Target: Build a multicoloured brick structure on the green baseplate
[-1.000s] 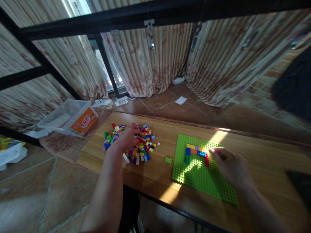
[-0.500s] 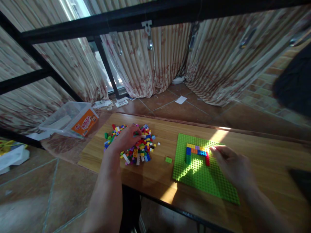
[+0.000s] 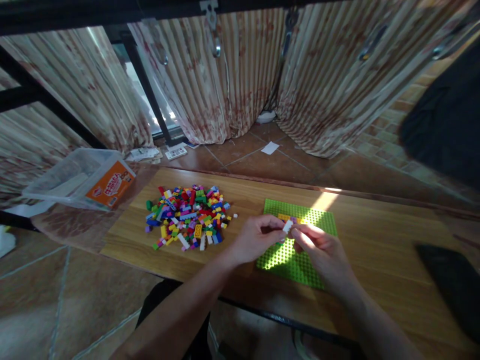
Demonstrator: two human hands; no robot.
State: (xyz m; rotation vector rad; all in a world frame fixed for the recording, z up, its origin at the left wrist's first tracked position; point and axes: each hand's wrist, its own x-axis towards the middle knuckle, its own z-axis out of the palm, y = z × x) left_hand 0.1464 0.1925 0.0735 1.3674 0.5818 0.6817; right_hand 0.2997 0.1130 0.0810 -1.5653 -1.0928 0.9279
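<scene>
Before patterned curtains (image 3: 247,75), at a wooden tabletop (image 3: 378,240): pinching a white brick (image 3: 287,226) between thumb and fingers of the left hand (image 3: 258,237), over a green baseplate (image 3: 279,260), with the right hand (image 3: 325,252) nearly closed beside it, contents impossible to tell. Farther left, a brick heap (image 3: 195,216).

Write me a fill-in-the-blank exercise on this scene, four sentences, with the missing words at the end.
1. The brick at the fingertips of the left hand is ____.
2. The right hand is over a baseplate coloured ____.
3. In the picture, the pile of loose bricks lies to the ____ of the baseplate.
4. The clear tub bears a label whose background is ____.

Missing words: white; green; left; orange.
</scene>
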